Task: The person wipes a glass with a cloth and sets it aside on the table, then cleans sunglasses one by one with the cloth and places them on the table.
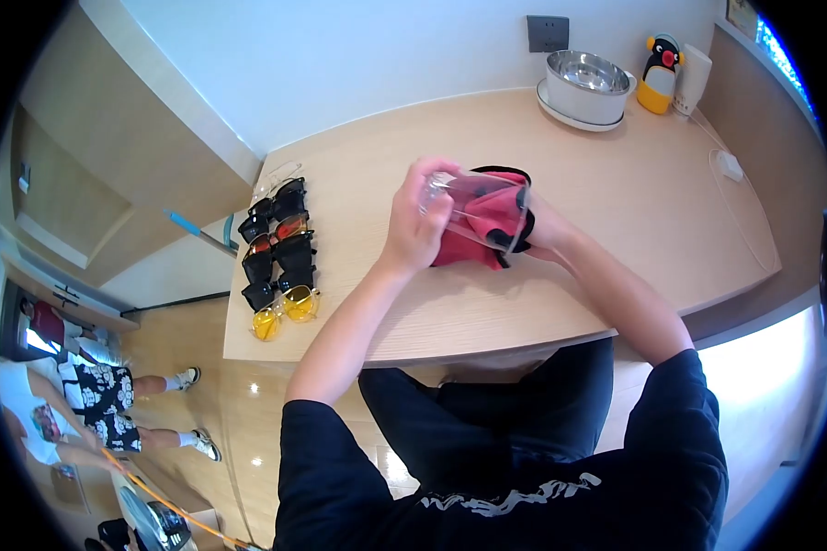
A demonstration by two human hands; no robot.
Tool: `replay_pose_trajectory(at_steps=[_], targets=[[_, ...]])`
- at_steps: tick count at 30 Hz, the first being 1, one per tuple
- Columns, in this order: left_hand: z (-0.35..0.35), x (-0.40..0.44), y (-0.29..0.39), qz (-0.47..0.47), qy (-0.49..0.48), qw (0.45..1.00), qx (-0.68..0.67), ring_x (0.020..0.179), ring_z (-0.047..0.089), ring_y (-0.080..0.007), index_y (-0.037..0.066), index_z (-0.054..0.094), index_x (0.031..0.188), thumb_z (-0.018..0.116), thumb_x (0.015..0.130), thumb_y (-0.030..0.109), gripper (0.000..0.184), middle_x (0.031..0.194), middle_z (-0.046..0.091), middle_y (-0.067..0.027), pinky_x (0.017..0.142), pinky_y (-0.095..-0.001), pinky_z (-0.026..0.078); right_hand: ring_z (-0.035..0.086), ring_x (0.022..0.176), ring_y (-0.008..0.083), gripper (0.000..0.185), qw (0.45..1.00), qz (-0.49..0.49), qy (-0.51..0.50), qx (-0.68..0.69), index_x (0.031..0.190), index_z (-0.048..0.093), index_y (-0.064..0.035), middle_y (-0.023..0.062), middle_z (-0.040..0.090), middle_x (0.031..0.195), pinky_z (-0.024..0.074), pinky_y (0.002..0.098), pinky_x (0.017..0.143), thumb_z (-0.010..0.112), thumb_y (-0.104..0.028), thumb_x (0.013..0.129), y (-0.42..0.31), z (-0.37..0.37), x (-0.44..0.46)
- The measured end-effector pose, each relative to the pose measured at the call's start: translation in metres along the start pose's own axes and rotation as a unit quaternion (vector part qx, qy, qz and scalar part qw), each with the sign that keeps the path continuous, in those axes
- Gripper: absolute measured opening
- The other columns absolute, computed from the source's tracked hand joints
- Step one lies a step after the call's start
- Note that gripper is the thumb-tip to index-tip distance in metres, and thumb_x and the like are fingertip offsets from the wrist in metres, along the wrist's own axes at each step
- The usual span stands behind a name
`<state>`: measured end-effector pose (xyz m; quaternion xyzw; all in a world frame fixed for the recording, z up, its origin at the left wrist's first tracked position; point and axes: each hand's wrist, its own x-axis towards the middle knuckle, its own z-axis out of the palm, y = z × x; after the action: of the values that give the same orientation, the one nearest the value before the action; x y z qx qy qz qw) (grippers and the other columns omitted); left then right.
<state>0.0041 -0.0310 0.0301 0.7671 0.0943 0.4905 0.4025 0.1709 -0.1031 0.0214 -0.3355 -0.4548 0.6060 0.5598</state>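
Note:
My left hand [412, 220] is wrapped round the base end of a clear drinking glass [458, 195], which lies tilted on its side with its mouth toward the right. A red cloth [473, 254] with black spots and black edging is bunched at the glass; part of it shows through the wall, and part hangs below. My right hand [547, 230] is at the mouth end, closed on the cloth, with its fingers mostly hidden behind the fabric and the rim. Both hands are over the light wooden table [413, 321].
Several sunglasses [294, 253] stand in a column at the table's left edge, with yellow-lensed ones [299, 303] nearest. A metal-lined white bowl [586, 87], a penguin figure [659, 78] and a white cable [740, 211] are at the back right. A person [92, 395] stands at left holding an orange pole.

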Motion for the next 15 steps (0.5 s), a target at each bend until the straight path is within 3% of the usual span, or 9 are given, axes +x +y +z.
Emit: replay_pose_trajectory(at_steps=[2,4,6,8,10,12,13,14,15], targets=[[-0.001,0.005,-0.001,0.187,-0.035,0.974,0.125,0.085,0.058,-0.0262,0.003,0.045,0.11,0.045,0.09,0.039,0.041,0.097,0.056,-0.0149,0.071,-0.0284,0.047,0.057,0.085,0.0112,0.027,1.0,0.017,-0.005,-0.007,0.106,0.055,-0.0039,0.0057,0.059,0.095,0.0488,0.0262,0.073,0.061,-0.011,0.08,0.001,-0.002,-0.001],[-0.001,0.008,0.004,0.217,-0.025,0.966,0.136,0.085,0.058,-0.027,0.003,0.045,0.11,0.047,0.089,0.041,0.044,0.098,0.055,-0.0161,0.07,-0.0297,0.047,0.058,0.082,0.0113,0.02,0.986,-0.061,-0.07,-0.138,0.097,0.058,-0.0036,0.0052,0.06,0.091,0.0496,0.0256,0.069,0.062,-0.011,0.079,0.005,-0.005,-0.001],[-0.003,0.008,0.01,0.246,-0.014,0.957,0.151,0.085,0.058,-0.0277,0.003,0.045,0.11,0.049,0.088,0.043,0.046,0.099,0.055,-0.0172,0.07,-0.031,0.048,0.057,0.081,0.0102,0.018,0.983,-0.079,-0.105,-0.126,0.092,0.058,-0.0042,0.0044,0.059,0.09,0.0496,0.0258,0.068,0.063,-0.014,0.079,0.005,0.0,-0.003],[-0.008,0.009,0.013,0.304,0.001,0.934,0.186,0.083,0.059,-0.0273,0.003,0.044,0.111,0.05,0.086,0.047,0.05,0.102,0.055,-0.0173,0.066,-0.0321,0.049,0.057,0.081,0.0111,0.017,0.985,0.151,-0.035,0.075,0.089,0.057,-0.0044,0.0052,0.059,0.09,0.0489,0.0261,0.069,0.064,-0.016,0.078,0.004,0.005,-0.011],[-0.008,0.007,0.013,0.259,0.008,0.952,0.165,0.076,0.057,-0.0206,0.001,0.045,0.11,0.047,0.088,0.047,0.051,0.101,0.055,-0.0171,0.062,-0.0288,0.046,0.059,0.079,0.0138,0.02,0.987,0.136,-0.034,0.079,0.09,0.057,-0.0037,0.0055,0.06,0.089,0.0494,0.0283,0.069,0.066,-0.017,0.078,0.0,0.012,-0.011],[-0.01,0.006,0.015,0.214,0.018,0.967,0.141,0.069,0.055,-0.0139,0.0,0.045,0.11,0.043,0.089,0.047,0.052,0.1,0.056,-0.0169,0.059,-0.0255,0.044,0.061,0.075,0.0191,0.024,0.992,-0.079,0.0,-0.095,0.091,0.058,-0.0048,0.0051,0.062,0.087,0.0507,0.032,0.065,0.07,-0.016,0.074,-0.003,0.013,-0.009],[-0.015,0.006,0.018,0.108,-0.037,0.988,0.103,0.06,0.051,-0.0108,0.0,0.047,0.108,0.04,0.09,0.047,0.05,0.095,0.058,-0.0144,0.054,-0.023,0.041,0.061,0.068,0.0219,0.03,0.832,-0.384,-0.002,-0.4,0.093,0.06,-0.0057,0.0073,0.061,0.077,0.0499,0.0335,0.063,0.074,-0.015,0.068,-0.01,0.006,-0.006],[-0.017,0.007,0.02,0.002,-0.091,0.994,0.062,0.05,0.046,-0.0077,0.0,0.049,0.105,0.038,0.091,0.046,0.05,0.089,0.06,-0.0119,0.048,-0.0205,0.037,0.061,0.068,0.0219,0.03,0.832,-0.383,-0.003,-0.402,0.093,0.06,-0.0057,0.0073,0.061,0.077,0.0499,0.0335,0.063,0.074,-0.015,0.068,-0.011,-0.001,-0.006],[-0.016,0.006,0.019,0.003,-0.09,0.994,0.061,0.05,0.046,-0.0077,0.0,0.049,0.105,0.038,0.091,0.046,0.05,0.089,0.06,-0.0119,0.048,-0.0205,0.037,0.061,0.066,0.0228,0.031,0.787,-0.345,0.041,-0.51,0.094,0.061,-0.006,0.0098,0.061,0.075,0.049,0.0332,0.063,0.074,-0.014,0.067,-0.008,-0.008,-0.005]])
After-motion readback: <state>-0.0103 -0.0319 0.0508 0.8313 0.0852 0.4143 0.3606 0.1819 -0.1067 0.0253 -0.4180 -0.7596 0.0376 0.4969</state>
